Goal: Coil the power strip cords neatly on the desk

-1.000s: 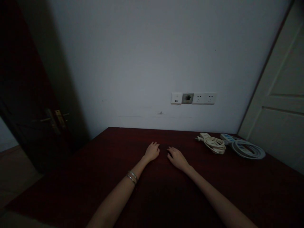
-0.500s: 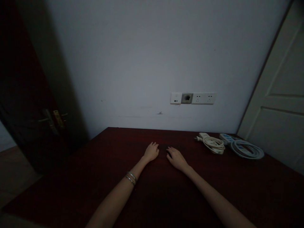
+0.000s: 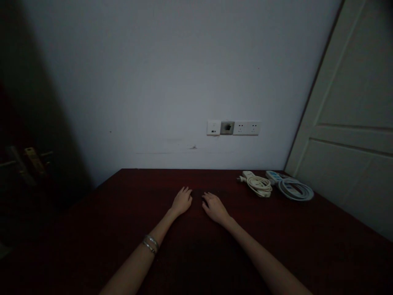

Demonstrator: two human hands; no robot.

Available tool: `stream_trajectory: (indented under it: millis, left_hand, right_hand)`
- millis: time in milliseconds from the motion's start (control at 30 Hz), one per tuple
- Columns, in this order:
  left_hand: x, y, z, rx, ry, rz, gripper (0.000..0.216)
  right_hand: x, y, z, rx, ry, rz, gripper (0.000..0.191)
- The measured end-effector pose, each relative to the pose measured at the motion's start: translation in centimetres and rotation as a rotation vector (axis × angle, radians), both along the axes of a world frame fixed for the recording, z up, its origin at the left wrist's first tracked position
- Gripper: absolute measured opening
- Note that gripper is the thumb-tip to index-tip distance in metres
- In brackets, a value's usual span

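Observation:
My left hand (image 3: pixel 182 200) lies palm down on the dark red table (image 3: pixel 147 184), its fingers stretched forward and slightly apart, holding nothing. Two silver bangles (image 3: pixel 151 244) circle that wrist. Just to its right, with a small gap between them, my right hand (image 3: pixel 215 207) rests on the tabletop too, open and with nothing in it. Further right, near the back edge, lies a white power strip with its cord coiled (image 3: pixel 259 185). Beside it is a second power strip with blue on it and a thicker pale coiled cord (image 3: pixel 296 189). Neither hand touches them.
Behind the table rises a pale wall with a row of sockets (image 3: pixel 246 128). A white panelled door (image 3: pixel 353 147) stands along the right side. On the left, in shadow, a dark door with a brass handle (image 3: pixel 35 159) is partly visible.
The view has turned to the right, so the table, sockets and power strips appear further left. Both hands stay resting on the table, open as before.

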State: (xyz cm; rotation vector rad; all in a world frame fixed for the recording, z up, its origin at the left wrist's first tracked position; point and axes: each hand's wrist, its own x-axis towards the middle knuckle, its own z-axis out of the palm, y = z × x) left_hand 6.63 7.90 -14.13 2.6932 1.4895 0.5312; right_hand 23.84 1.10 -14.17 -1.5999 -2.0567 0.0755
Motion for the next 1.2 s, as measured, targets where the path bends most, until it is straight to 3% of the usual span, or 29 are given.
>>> stream_trajectory:
  millis: [167, 300, 467, 567, 700, 933, 1033, 1200]
  left_hand:
    - [0.0, 0.1, -0.1, 0.004, 0.004, 0.007, 0.043]
    - [0.0, 0.3, -0.2, 0.004, 0.012, 0.011, 0.043]
    - [0.1, 0.3, -0.1, -0.001, 0.031, 0.020, 0.043]
    - [0.2, 0.3, -0.1, 0.005, 0.028, 0.018, 0.044]
    - [0.1, 0.4, -0.2, 0.007, 0.022, 0.015, 0.044]
    - [0.2, 0.3, 0.0, 0.005, 0.038, 0.009, 0.044]
    - [0.2, 0.2, 0.1, 0.005, 0.042, 0.011, 0.044]
    - [0.2, 0.1, 0.2, -0.004, 0.035, 0.005, 0.044]
  right_hand:
    - [0.2, 0.4, 0.3, 0.044, 0.135, -0.016, 0.040]
    - [2.7, 1.6, 2.0, 0.108, 0.228, -0.079, 0.037]
    - [11.0, 2.7, 5.4, 0.209, 0.271, -0.336, 0.042]
    - [16.6, 2.1, 6.2, 0.248, 0.249, -0.486, 0.047]
    - [20.6, 1.1, 5.1, 0.167, 0.155, -0.709, 0.054]
    - [20.6, 0.7, 2.4, -0.032, 0.006, -0.864, 0.081]
    - [20.5, 0.6, 1.4, -0.082, -0.032, -0.857, 0.072]
    - [20.7, 0.5, 0.0, 0.007, -0.112, -0.812, 0.047]
